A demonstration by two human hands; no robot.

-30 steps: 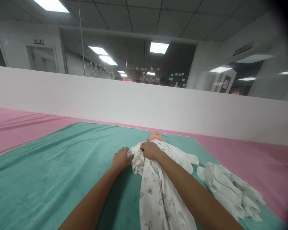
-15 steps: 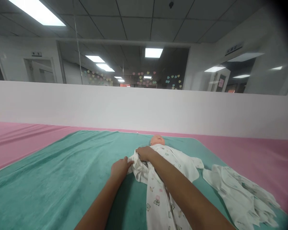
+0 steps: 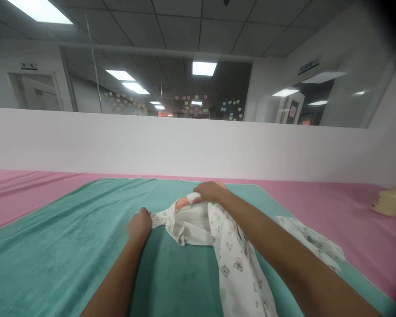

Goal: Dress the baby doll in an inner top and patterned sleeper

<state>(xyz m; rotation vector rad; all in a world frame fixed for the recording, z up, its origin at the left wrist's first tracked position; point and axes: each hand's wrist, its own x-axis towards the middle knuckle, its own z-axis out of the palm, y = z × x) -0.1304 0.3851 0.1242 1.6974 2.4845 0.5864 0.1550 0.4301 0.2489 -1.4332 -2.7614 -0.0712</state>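
A baby doll lies on a teal towel (image 3: 69,237), dressed in a white printed romper (image 3: 231,259). My left hand (image 3: 139,224) is closed on the romper's left sleeve (image 3: 163,216) and holds it stretched out to the left. My right hand (image 3: 208,192) is closed around the doll's bare arm (image 3: 184,201) at the shoulder, and it hides most of the doll's head. The garment's legs run toward me under my right forearm.
A second white garment (image 3: 312,242) lies crumpled on the towel's right side. The towel rests on a pink sheet (image 3: 26,189) bounded by a white partition (image 3: 185,145). At the far right a pale object (image 3: 389,201) sits on the pink sheet.
My left hand has pulled the sleeve out to the left. My right hand moved up to the doll's shoulder, and the doll's bare arm now shows. The view shifted right.
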